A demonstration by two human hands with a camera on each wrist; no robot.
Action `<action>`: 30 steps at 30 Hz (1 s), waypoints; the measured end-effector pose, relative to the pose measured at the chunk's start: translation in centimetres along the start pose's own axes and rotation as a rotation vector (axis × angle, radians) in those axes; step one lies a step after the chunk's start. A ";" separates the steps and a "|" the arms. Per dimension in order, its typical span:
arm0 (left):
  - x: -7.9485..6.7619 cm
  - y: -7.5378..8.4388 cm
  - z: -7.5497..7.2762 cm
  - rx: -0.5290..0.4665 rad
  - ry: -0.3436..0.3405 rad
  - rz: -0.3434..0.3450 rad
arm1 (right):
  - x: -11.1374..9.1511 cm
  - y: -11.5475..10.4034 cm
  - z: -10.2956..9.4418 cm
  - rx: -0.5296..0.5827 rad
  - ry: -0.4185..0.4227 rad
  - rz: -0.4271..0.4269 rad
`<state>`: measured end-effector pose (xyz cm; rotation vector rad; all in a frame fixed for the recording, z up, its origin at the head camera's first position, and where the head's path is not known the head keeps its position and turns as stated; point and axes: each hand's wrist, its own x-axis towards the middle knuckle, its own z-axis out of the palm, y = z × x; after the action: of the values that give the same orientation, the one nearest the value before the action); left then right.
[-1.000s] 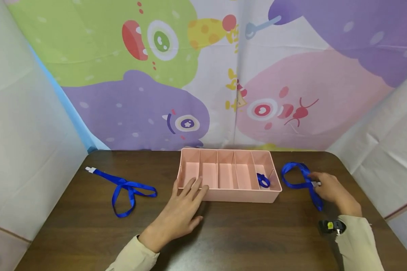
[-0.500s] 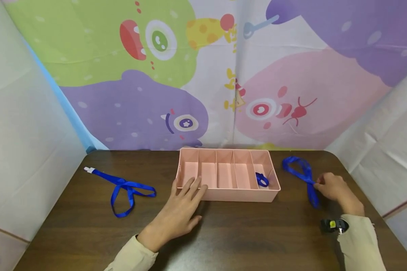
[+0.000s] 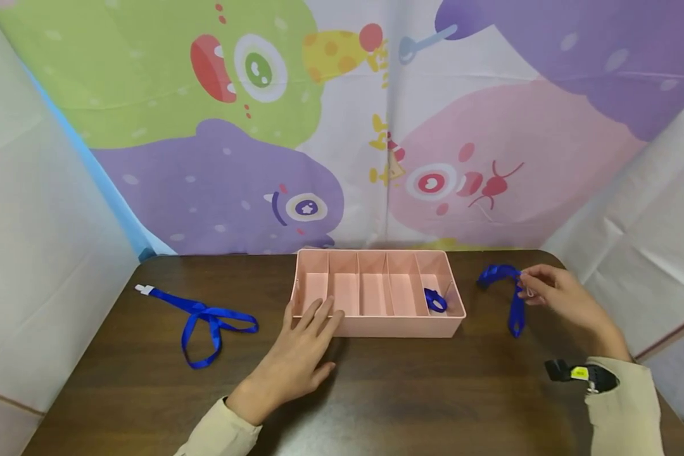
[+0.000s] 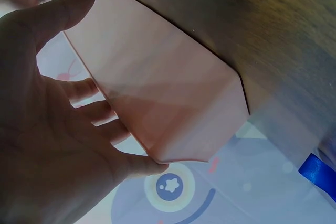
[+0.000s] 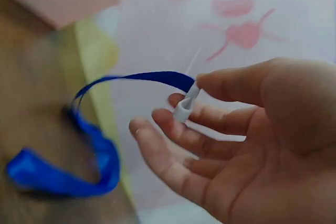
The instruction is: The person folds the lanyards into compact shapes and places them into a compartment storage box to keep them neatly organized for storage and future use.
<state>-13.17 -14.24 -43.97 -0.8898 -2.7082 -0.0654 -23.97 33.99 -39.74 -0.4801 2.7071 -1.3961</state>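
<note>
Lanyard (image 3: 517, 305) hung near the table's (image 3: 433, 399) right edge, its clip (image 5: 182, 110) pinched by the right hand (image 3: 572, 307), other fingers half curled. From that pinch one strap length ran left toward the tray's (image 3: 396, 327) right end, another down toward the near edge. The left hand (image 3: 287, 364), farther off, rested loosely splayed over the tray's near rim, gripping nothing.

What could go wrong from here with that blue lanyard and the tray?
The right hand pinches the blue lanyard at its white clip, so it might slip free. It hangs loosely and could tangle. The left hand rests on the pink tray, so pressing harder might shift it.
</note>
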 end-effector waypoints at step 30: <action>4.8 7.6 -10.2 -0.792 0.258 0.181 | -8.4 -21.0 7.2 0.025 0.140 -0.557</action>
<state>-9.73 -6.67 -33.15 -1.2080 -2.3260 -1.1819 -9.43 19.51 -27.87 -1.2545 2.7792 -1.6203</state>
